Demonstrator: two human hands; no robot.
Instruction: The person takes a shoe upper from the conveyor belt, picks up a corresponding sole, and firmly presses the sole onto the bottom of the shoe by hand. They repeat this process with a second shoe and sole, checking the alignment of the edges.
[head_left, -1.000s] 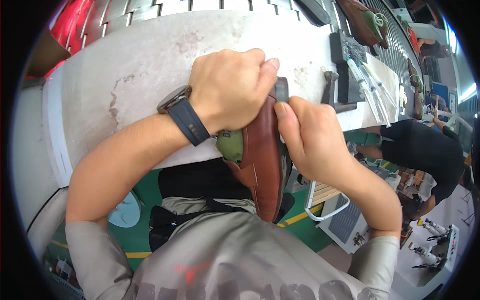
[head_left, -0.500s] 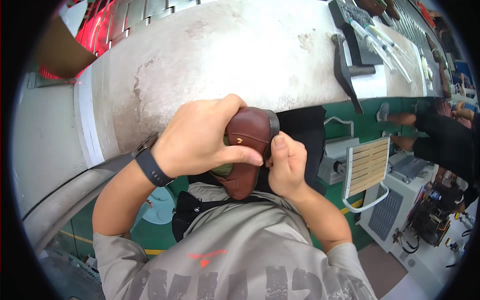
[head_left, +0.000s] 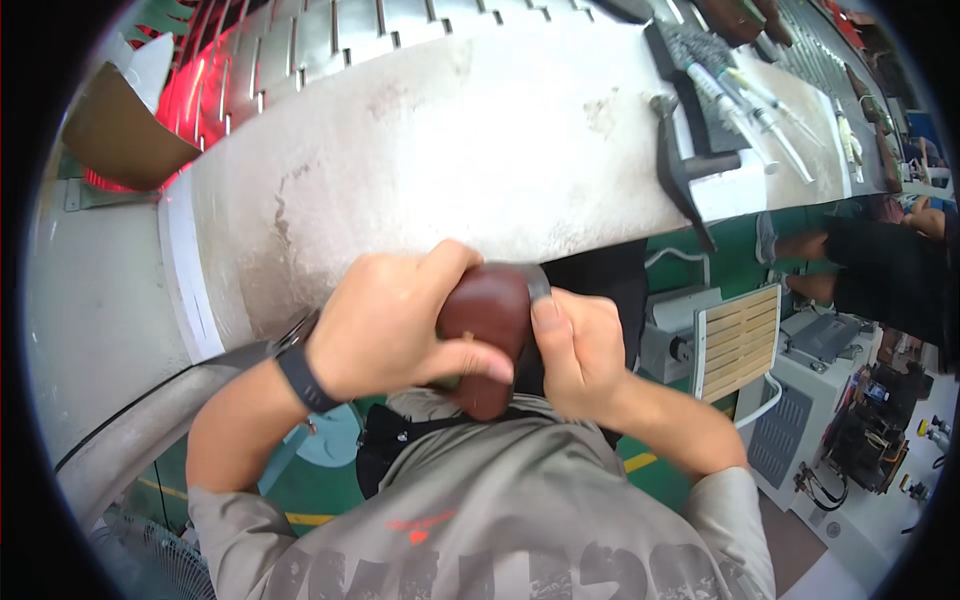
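A reddish-brown leather shoe [head_left: 487,308] is held in front of my body by the near edge of the worktable, heel end away from me and toe toward my shirt. My left hand [head_left: 380,320] wraps it from the left, with the thumb lying across its side. On the right, my right hand [head_left: 585,360] has its fingers curled in and its thumb pressed at the dark heel edge [head_left: 538,284]. Whether those fingers hold anything besides the shoe is hidden. Motion smears the shoe and the fingertips.
Across the pale, stained worktable [head_left: 390,150], a metal roller conveyor [head_left: 340,35] runs along the far side. A hammer [head_left: 672,165] and several syringes [head_left: 755,120] lie at the right. Beyond are a slatted seat [head_left: 738,340], a machine [head_left: 780,420] and another person [head_left: 880,260].
Both hands and the shoe sit lower in view, nearer my shirt. My right thumb lies closer against the heel edge. The whole view has shifted slightly, with more conveyor showing.
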